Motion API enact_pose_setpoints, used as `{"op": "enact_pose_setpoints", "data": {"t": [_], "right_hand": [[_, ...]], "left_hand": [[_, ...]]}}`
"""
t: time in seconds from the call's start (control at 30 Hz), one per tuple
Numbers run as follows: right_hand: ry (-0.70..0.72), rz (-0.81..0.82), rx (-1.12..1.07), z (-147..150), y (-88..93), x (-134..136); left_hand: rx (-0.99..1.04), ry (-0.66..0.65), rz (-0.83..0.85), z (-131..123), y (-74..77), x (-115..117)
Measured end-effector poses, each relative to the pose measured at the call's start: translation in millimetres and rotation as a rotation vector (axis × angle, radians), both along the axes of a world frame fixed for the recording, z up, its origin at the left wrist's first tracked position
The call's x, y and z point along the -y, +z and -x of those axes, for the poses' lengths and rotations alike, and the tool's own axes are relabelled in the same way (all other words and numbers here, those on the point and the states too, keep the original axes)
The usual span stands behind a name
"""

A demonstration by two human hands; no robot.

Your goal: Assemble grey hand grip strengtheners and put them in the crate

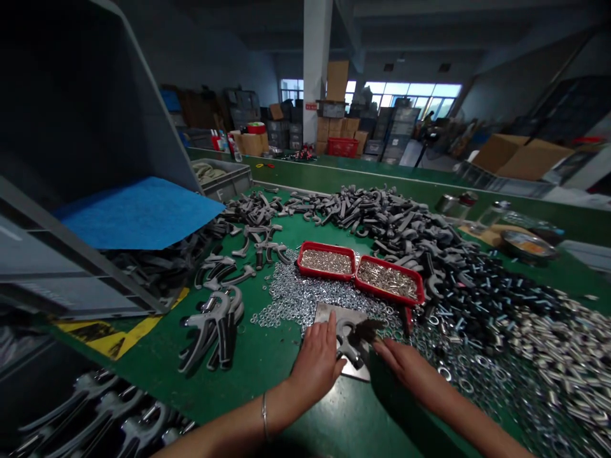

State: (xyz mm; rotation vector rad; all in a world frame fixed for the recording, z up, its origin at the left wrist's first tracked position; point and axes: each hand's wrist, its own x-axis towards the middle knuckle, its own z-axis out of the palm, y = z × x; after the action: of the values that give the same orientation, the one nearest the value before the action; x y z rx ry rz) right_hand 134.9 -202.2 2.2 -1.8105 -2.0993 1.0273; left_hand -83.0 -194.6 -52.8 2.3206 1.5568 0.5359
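Observation:
On a small metal plate (360, 372) at the table's front lies a grey hand-grip part (351, 352) with a curved end. My left hand (315, 356) wraps round its left side, index finger stretched forward and thumb against it. From the right comes my right hand (396, 359), fingers closed on a dark object (367, 331) above the part; blur hides its kind. Just beyond the plate, small shiny nuts (296, 296) are spread out. Two red trays (327, 276) of small metal pins stand behind them.
Grey handle parts (382, 213) are heaped at the back. Assembled hand grips (212, 331) stand at left, near a big grey crate (143, 286) with a blue sheet (143, 213). Black parts with bolts (470, 299), washers (465, 385) and metal sleeves (548, 343) cover the right.

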Motion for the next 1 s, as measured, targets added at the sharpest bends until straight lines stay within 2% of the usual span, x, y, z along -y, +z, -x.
{"op": "enact_pose_setpoints", "data": {"t": [0.1, 0.23, 0.27, 0.33, 0.4, 0.5, 0.67, 0.87, 1.0], "right_hand": [[-0.122, 0.036, -0.083, -27.0, -14.4, 6.6], [-0.148, -0.061, 0.15, -60.9, -20.9, 1.3], [-0.178, -0.092, 0.2, -66.9, -21.3, -4.1], [-0.246, -0.127, 0.278, -75.4, -22.5, -18.2], [-0.288, -0.132, 0.336, -80.2, -25.3, -34.3], [-0.302, -0.128, 0.378, -84.8, -30.7, -54.6], [-0.268, -0.107, 0.365, -88.7, -35.5, -71.6], [-0.343, -0.099, 0.378, -92.3, -33.8, -74.9], [-0.434, -0.128, 0.356, -100.7, -7.6, -54.2]], "left_hand": [[0.107, -0.038, 0.066, 4.5, 13.9, -10.5], [0.434, -0.027, 0.451, 13.6, 35.3, -32.3], [0.476, -0.013, 0.492, 16.1, 38.0, -37.5], [0.439, 0.039, 0.401, 22.0, 39.1, -45.5], [0.31, 0.059, 0.262, 29.0, 35.9, -48.9], [0.195, -0.017, 0.244, 38.0, 28.6, -46.1], [0.22, -0.092, 0.157, 37.5, 18.1, -36.6], [0.216, -0.079, 0.127, 33.3, 11.0, -34.1], [0.216, -0.06, 0.129, 34.2, 8.0, -29.1]]}}
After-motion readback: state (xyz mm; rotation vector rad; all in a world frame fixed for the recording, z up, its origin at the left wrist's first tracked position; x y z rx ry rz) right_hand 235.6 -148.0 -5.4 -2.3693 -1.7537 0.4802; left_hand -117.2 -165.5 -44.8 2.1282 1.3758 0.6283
